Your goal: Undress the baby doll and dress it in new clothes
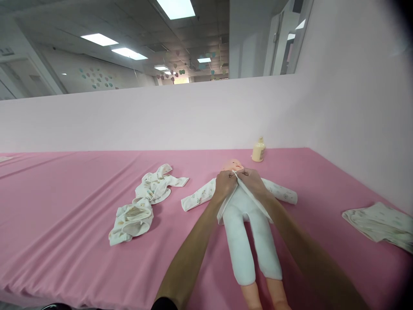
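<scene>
A baby doll (247, 215) lies on its back on a pink cloth-covered table (64, 206), a little right of the middle, its head at the far end and its bare plastic feet at the near edge of the view. It wears pale, soft-looking trousers on both legs and a thin white printed shirt (196, 197) whose sleeves spread flat to the left and right. The left hand (225, 182) and the right hand (251, 179) meet at the doll's upper chest, just below its chin, each with fingers pressed together and pinching one front edge of the shirt; the two edges are drawn toward each other at the neck, and the flaps fall open below into a narrow V over the belly. Both forearms reach in from the near edge and cover parts of the doll's sides. To the left of the doll, well apart, lies a crumpled heap of white printed baby clothes (143, 204), wrinkled and bunched. At the far right, near the pale wall, a folded cloth (379, 224) with a faint pattern lies flat. Just beyond the doll's head, to its right, a small cream-coloured bottle (258, 150) stands upright against the low pink partition.
</scene>
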Demonstrator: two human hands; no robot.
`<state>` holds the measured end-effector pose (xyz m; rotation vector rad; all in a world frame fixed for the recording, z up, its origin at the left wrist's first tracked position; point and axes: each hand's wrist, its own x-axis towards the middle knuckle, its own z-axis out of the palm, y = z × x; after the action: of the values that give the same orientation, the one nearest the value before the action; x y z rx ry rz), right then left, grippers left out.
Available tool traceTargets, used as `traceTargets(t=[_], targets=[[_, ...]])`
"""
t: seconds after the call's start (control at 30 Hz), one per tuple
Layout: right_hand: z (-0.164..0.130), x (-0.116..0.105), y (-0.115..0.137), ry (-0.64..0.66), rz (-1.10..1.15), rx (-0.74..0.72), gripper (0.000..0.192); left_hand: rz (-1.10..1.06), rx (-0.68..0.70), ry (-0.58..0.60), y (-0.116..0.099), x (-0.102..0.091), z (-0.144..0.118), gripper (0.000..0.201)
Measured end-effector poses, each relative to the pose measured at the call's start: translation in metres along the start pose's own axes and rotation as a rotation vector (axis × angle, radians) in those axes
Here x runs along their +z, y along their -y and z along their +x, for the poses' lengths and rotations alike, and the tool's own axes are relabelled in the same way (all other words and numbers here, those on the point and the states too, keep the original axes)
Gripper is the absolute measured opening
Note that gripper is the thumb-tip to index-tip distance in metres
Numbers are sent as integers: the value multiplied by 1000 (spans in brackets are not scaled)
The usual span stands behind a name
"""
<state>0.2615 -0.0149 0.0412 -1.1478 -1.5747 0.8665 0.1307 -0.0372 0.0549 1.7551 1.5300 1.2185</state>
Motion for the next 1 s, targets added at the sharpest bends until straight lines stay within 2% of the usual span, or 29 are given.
traceTargets(t=[0.13,0.3,0.5,0.67,0.8,1.0], targets=[[1,0,2,-5,-187,-120,20,-313,-219,144,2,-10,2,24],[-1,0,10,42,-414,-231,20,-450,-330,150,11,-12,7,22],[2,-9,7,169,-372,-278,23,-331,-204,155,12,-9,5,35],[4,-14,7,152,-411,-326,22,-243,-119,115,7,-9,3,32],[1,-17,13,161,-536,-442,24,-250,-124,107,6,-10,3,28],[-2,-15,14,163,-599,-402,29,-264,-128,100,6,-12,3,27]])
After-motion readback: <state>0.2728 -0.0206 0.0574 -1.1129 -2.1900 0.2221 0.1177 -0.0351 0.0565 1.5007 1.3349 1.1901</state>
